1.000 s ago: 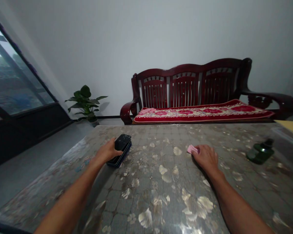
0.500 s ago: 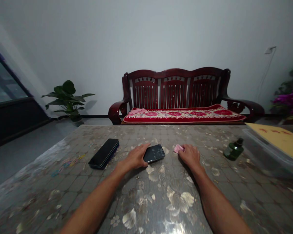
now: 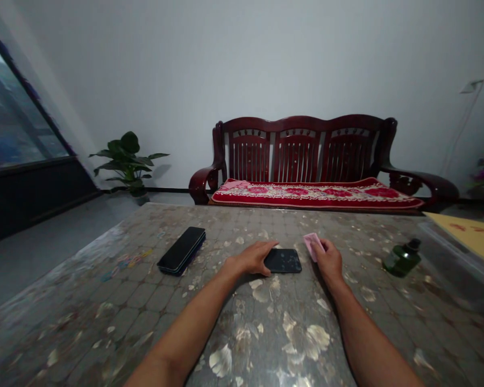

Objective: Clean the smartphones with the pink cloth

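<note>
A black smartphone (image 3: 284, 260) with pale spots or droplets on its screen lies flat on the patterned table (image 3: 242, 317). My left hand (image 3: 256, 258) grips its left end, thumb on the near edge and fingers on the far edge. To the right of the phone, my right hand (image 3: 328, 260) pinches a folded pink cloth (image 3: 312, 246) between thumb and fingers, a little apart from the phone. Part of the cloth is hidden in the hand.
Left of my hands is a stack of dark phones (image 3: 182, 251), with colourful small loops (image 3: 127, 263) beside it. A green bottle (image 3: 401, 258) stands right, near a clear plastic box (image 3: 447, 269) topped by yellow paper (image 3: 468, 231). Behind the table is a wooden bench (image 3: 294, 134).
The phone, held by my left hand, has turned to lie more level and shifted right. My right hand has raised and turned the pink cloth, showing more of it. The view has shifted slightly left.
</note>
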Tool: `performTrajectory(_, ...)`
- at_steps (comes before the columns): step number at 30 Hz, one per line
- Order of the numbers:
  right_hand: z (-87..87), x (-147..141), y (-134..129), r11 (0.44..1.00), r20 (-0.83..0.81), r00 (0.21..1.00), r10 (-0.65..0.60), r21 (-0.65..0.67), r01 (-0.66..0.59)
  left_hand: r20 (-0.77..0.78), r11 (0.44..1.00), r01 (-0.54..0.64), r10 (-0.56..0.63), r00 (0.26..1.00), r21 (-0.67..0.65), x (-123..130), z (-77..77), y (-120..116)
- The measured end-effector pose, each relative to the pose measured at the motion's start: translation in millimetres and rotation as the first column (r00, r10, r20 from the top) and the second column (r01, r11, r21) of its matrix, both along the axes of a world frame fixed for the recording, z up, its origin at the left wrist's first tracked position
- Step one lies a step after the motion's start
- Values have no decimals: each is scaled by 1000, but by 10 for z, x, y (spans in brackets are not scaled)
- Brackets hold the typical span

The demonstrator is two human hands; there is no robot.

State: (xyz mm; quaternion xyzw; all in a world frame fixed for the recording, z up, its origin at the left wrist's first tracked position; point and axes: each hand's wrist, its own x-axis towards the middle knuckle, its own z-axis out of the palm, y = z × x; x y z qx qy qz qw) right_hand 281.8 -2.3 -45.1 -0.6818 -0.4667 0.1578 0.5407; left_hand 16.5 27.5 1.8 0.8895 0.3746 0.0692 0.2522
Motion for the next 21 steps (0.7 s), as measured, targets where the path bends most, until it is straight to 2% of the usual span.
performTrajectory(4,-1,20,14,1000,-19,1000,-15,-11,15,19,1000,26,-26,999,-14,15,-34,43)
performTrajectory(14,86,-30,-33,1000,-39,999,1,-29,-2,-28,996,77,-76,997,35,-2,5,43)
performTrajectory(21,37,-10,-22,1000,-88,996,17,7,-17,-41,994,87,-84,996,64,-9,3,17)
